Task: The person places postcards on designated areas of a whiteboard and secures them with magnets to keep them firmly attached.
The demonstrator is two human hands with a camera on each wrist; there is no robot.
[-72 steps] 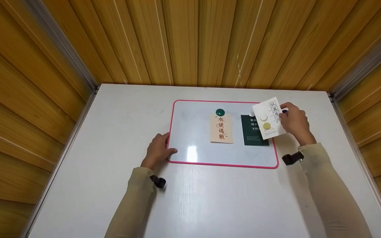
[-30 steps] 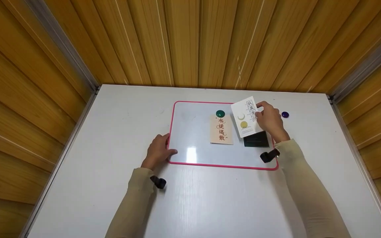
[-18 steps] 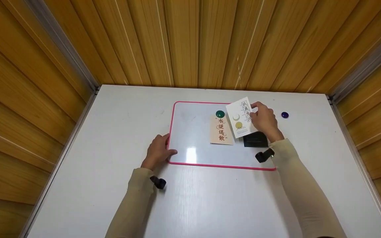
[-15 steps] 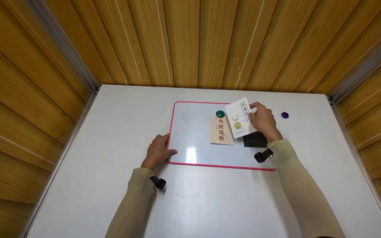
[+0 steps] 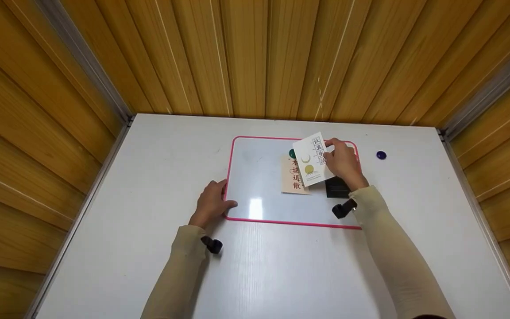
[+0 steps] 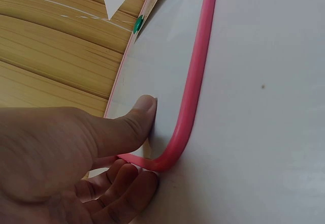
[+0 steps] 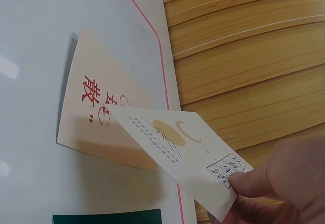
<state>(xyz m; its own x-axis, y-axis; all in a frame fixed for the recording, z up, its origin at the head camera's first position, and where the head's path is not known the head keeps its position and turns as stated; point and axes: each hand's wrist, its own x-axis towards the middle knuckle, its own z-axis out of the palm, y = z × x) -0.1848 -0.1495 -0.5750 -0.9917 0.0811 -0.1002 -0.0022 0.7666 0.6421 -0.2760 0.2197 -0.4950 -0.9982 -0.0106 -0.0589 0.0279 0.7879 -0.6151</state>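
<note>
My right hand (image 5: 343,164) pinches a white card (image 5: 310,161) by its right edge, thumb on the printed face. The card shows a moon, a yellow disc and boxed characters. It is held tilted above a whiteboard (image 5: 255,177) with a pink rim, partly covering a peach card (image 5: 291,179), its green magnet (image 5: 292,153) and a dark green card (image 5: 337,189). At the board's lower left corner my left hand (image 5: 210,204) grips the rim. In the left wrist view its thumb (image 6: 139,120) lies on the board face, fingers curled at the edge.
A purple magnet (image 5: 381,155) lies on the white table (image 5: 255,270), to the right of the board. Wood-patterned walls (image 5: 246,57) close off the back and both sides.
My right hand has carried the white card leftward, from the board's right edge to over the peach card, uncovering the purple magnet. My left hand has stayed at the board's corner.
</note>
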